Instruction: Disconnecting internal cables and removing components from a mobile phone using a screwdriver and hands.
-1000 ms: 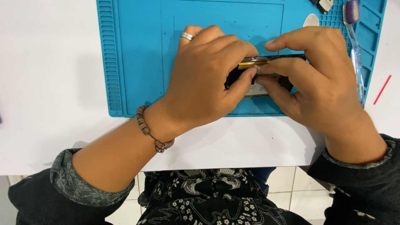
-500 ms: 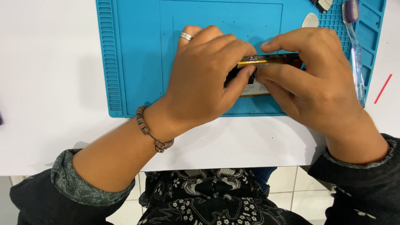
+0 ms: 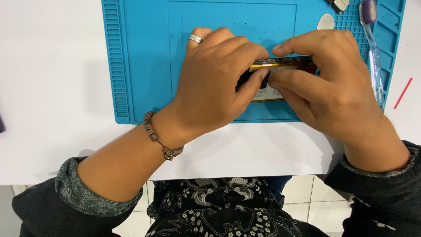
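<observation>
A small dark flat device (image 3: 280, 66) with a gold-coloured edge is held on its edge over the blue work mat (image 3: 144, 57). My left hand (image 3: 215, 83), with a ring and a bead bracelet, grips its left end, thumb against its near face. My right hand (image 3: 324, 87) pinches its right part between thumb and forefinger. Most of the device is hidden by the fingers; a pale label shows under them.
A purple-headed toothbrush (image 3: 375, 61) lies along the mat's right side. A pale oval pick (image 3: 325, 22) and a small dark part (image 3: 337, 4) sit at the mat's top right. A thin red stick (image 3: 402, 93) lies on the white table (image 3: 52, 87).
My right thumb and forefinger have shifted a little to the left along the device. My left hand holds the same place.
</observation>
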